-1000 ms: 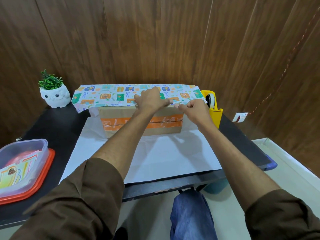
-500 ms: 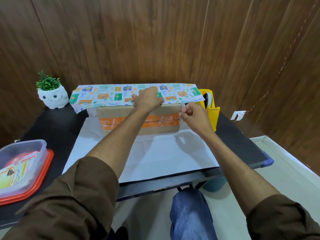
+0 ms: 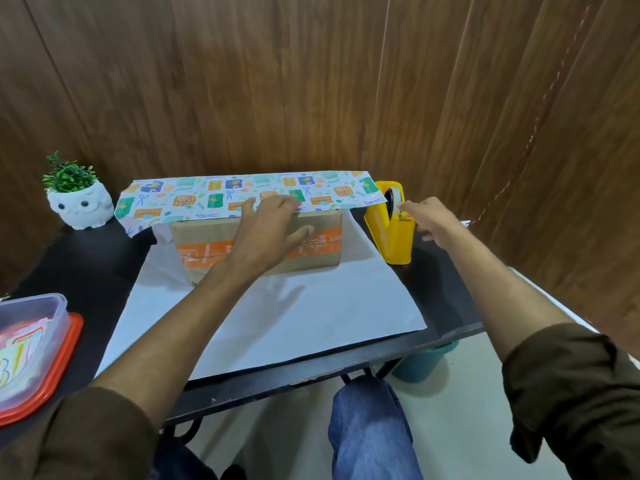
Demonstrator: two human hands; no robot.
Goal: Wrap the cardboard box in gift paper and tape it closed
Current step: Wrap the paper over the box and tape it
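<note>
head view: one box [image 3: 204,231], one tape dispenser [image 3: 394,239]; left hand [image 3: 270,230] spread flat on gift paper [image 3: 207,199] (right hand [image 3: 433,220]: grip unclear)

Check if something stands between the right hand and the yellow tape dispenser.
Nothing visible does. The right hand is at the tape dispenser, its fingertips touching the tape roll on top. The box stands apart to the left, where the left hand presses the gift paper down.

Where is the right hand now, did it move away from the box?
Yes. The right hand left the cardboard box's right end and went rightward to the yellow tape dispenser, which stayed put beside the box.
</note>
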